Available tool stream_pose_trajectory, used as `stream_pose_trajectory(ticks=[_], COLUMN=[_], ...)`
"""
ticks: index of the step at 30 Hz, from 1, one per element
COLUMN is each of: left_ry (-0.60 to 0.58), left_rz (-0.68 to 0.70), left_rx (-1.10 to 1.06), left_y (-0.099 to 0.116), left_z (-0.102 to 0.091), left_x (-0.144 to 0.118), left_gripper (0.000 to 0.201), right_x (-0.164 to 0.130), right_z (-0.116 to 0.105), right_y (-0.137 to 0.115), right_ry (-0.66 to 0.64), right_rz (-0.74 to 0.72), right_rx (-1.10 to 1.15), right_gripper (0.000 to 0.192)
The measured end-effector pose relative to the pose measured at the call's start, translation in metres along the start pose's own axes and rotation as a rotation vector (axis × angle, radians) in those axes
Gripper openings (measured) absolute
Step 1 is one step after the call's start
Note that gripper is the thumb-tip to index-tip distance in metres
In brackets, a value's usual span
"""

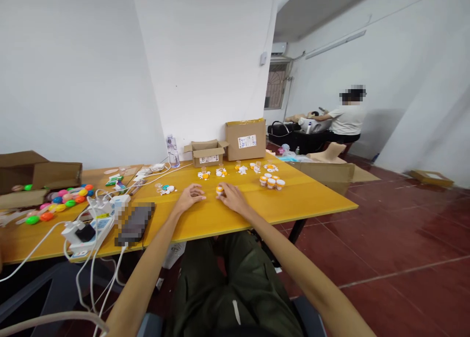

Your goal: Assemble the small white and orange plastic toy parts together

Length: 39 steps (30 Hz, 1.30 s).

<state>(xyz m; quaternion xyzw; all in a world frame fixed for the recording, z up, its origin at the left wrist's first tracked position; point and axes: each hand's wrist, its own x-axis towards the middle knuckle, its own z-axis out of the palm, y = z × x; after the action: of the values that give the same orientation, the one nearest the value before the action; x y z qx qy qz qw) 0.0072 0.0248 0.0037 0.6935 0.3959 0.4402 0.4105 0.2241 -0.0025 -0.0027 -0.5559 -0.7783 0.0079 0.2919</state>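
Fingers of your right hand (233,198) grip a small, round, orange-and-white plastic container (219,191); whether it touches the yellow-brown wooden table (213,222) you cannot tell. Your left hand (189,198) is released, fingers loosely curled, just left of it. Farther right stands a cluster of matching orange-and-white containers (271,181). Beyond your hands lie small heaps of white and orange pieces (204,176), near an open brown cardboard box (208,153).

Right hand (232,199) touches small orange-white jar (220,191), grip hard to tell, left hand (188,198) loosely curled nearby, jar cluster (271,182) rightward on counter (308,200).
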Motion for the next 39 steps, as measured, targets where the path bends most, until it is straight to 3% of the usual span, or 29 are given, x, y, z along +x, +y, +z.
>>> stream_pose_trajectory(ticks=[7,12,20,30,39], left_ry=[0.0,-0.003,-0.011,-0.002,-0.002], left_rz=[0.006,0.018,0.04,0.051,0.06], left_rx=[0.022,0.04,0.064,0.079,0.086], left_y=[-0.002,-0.002,-0.003,-0.003,0.0], left_z=[0.001,0.001,0.0,0.0,0.0], left_x=[0.002,0.001,0.002,0.001,0.001], left_gripper=[0.043,0.04,0.04,0.037,0.034], right_x=[-0.008,-0.014,-0.012,-0.003,-0.002], right_z=[-0.035,-0.054,-0.061,-0.056,-0.067], right_y=[0.061,0.083,0.101,0.121,0.106], right_ry=[0.073,0.078,0.057,0.149,0.064], right_rz=[0.086,0.144,0.188,0.193,0.334], right_rx=[-0.354,-0.477,-0.513,-0.515,-0.489], right_gripper=[0.027,0.031,0.031,0.035,0.04])
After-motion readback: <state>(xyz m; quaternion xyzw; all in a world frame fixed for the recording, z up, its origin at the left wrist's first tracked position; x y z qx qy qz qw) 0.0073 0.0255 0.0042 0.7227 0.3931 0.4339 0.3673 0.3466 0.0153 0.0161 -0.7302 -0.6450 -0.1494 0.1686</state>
